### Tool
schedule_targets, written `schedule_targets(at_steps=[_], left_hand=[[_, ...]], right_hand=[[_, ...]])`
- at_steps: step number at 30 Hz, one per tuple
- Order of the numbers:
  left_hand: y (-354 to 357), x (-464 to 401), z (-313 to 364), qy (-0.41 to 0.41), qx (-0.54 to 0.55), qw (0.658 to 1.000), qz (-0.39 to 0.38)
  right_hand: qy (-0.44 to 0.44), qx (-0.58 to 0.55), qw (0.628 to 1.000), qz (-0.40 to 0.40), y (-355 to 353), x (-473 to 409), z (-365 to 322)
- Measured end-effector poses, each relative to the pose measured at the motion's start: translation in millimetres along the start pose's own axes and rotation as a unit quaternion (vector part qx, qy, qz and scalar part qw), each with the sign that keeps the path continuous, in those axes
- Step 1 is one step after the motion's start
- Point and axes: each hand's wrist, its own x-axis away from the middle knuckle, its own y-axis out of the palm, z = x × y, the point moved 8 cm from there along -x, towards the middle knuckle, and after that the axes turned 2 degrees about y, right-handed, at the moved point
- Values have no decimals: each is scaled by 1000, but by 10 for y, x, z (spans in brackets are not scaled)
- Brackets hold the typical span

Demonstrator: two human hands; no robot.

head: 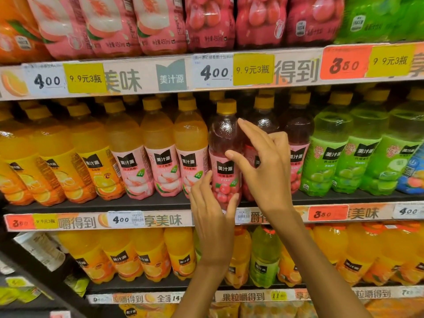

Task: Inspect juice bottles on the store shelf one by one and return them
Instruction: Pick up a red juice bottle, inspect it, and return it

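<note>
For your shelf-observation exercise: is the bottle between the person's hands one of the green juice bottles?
No: the bottle between the left hand and right hand holds dark red juice, with a pink label and a yellow cap.

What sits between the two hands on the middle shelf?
In the head view, the red grape juice bottle stands between them: left hand touches its lower label from the left, right hand is open at its right side, fingers spread across its front.
</note>
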Motion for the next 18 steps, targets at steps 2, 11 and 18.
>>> schedule_targets(at_steps=[2,11,18], left_hand=[[11,-20,-11,9,-6,1000,7],[58,-55,23,35,-61,997,23],[106,-114,7,1,-27,1000,5]], right_hand=[[-9,29,999,18,29,-9,-13],[-45,84,993,63,0,2,-22],[14,171,978,121,-292,-104,224]])
